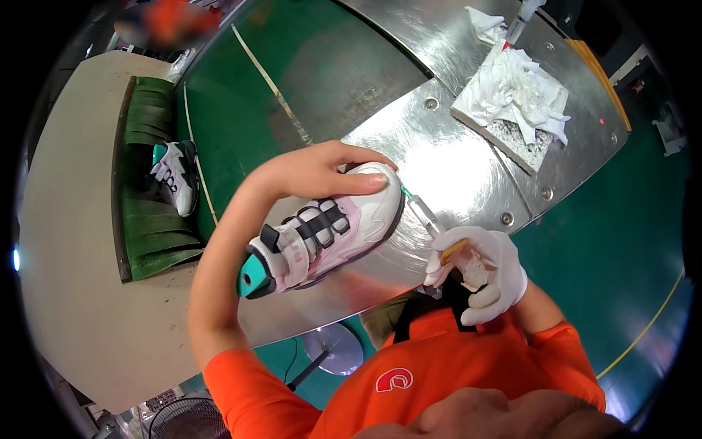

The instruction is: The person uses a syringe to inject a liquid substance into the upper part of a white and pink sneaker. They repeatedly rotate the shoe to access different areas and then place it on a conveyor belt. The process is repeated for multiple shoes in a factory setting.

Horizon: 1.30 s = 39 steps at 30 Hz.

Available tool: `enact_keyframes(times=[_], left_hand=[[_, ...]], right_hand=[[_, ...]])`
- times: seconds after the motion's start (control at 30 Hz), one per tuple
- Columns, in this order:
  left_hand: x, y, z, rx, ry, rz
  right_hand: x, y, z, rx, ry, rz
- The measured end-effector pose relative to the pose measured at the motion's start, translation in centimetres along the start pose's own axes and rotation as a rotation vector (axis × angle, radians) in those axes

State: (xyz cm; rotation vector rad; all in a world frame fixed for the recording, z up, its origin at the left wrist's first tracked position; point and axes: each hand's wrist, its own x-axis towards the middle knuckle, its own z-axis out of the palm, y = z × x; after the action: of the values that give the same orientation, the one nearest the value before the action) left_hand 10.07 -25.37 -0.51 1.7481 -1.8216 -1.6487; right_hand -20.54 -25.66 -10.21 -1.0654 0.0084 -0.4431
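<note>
- Our bare left forearm (218, 285) bends up past the counter's (292, 314) near edge.
- Our left hand (325, 172) curves inward, gripping, thumb (373, 181) stretched.
- Our gloved right hand (493, 271) curls tight by that edge, fingers (481, 314) folded.

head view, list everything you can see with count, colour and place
Gripped shoe: 1, white-pink with black straps, centre
Insert: 1, teal, in its opening
Second shoe: 1, mostly white and black, left
Flaps: 1 row, green, left
Side table: 1, beige, far left
Syringe: 1, pale, in right hand
Slab: 1, speckled grey, upper right
Crumpled cloth: 1 pile, white, on slab
Metal table: 1, silver, centre to right
Fan: 1, dark, bottom left
Shirt: 1, orange, bottom
Left hand: 1, bare, on shoe toe
Right hand: 1, white-gloved, right of centre
</note>
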Motion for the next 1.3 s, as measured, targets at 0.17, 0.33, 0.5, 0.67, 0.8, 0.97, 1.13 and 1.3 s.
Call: enact_keyframes(times=[0.17,0.33,0.5,0.67,0.8,0.97,1.13,1.3], left_hand=[[-1.7,0.5,2.0,-0.182,0.195,-0.042],[-7.1,4.4,4.1,-0.234,0.562,0.178],[-11.8,4.0,6.9,-0.424,0.883,0.623],[-12.7,1.2,9.6,-0.511,1.137,0.715],[-12.6,-0.6,10.2,-0.555,1.242,0.72],[-12.5,-1.9,10.4,-0.601,1.328,0.707],[-12.1,-3.1,10.2,-0.704,1.392,0.682],[-11.1,-4.7,9.9,-0.855,1.463,0.676]], right_hand=[[0.0,-0.9,0.1,0.079,-0.047,0.039],[1.6,-6.2,2.3,0.169,-0.174,-0.095],[5.4,-11.1,4.9,0.137,-0.304,-0.049],[7.9,-11.8,6.3,-0.101,-0.28,0.007],[9.0,-11.2,6.1,-0.134,-0.287,0.033],[10.7,-9.8,6.8,-0.128,-0.345,-0.058],[11.3,-8.0,6.1,-0.129,-0.277,-0.138],[12.5,-5.7,4.3,-0.091,-0.313,-0.09]])
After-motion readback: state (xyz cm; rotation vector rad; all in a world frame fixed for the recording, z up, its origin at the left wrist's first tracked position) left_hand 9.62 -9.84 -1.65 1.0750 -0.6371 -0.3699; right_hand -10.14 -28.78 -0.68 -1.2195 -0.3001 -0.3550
